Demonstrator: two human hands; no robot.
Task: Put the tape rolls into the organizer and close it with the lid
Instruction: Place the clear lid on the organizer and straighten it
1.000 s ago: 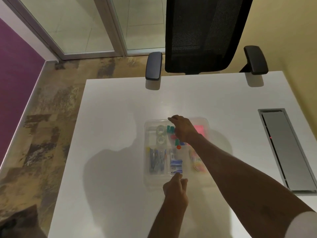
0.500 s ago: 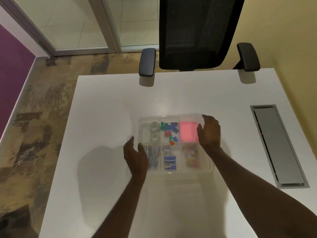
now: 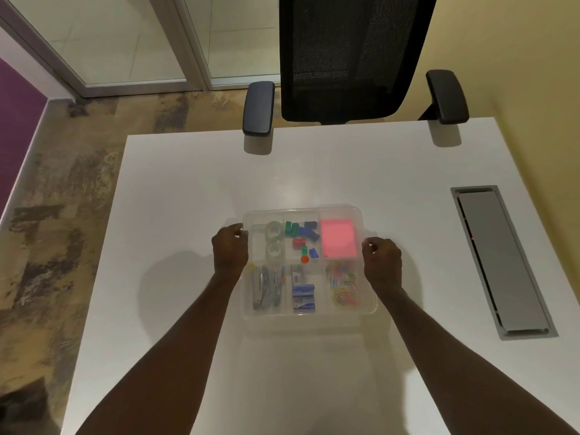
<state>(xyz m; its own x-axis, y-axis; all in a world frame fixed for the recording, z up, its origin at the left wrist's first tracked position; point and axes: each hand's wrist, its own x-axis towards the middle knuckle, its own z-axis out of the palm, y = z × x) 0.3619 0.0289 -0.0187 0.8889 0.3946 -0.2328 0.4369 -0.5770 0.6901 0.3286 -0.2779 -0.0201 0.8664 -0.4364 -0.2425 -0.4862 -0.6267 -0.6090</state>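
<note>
Both hands on the clear organizer, one at each side.

Our left hand (image 3: 230, 250) is curled at the left edge of the organizer (image 3: 366, 304) and our right hand (image 3: 381, 258) pinches at its right edge, fingers bent in; whether they've got the lid or just the box rim, we honestly can't tell, since it's all clear plastic. The organizer sits mid-desk (image 3: 188, 183), and the two tape rolls (image 3: 275, 238) are already in its far-left compartment, next to the little coloured clips (image 3: 301, 235) and the pink sticky notes (image 3: 339, 238). Handling-wise we reckon this thing is light and a bit flexy, kinda slick too, so holding it at both side edges makes sense. Press evenly or a corner will probably pop up.
</note>
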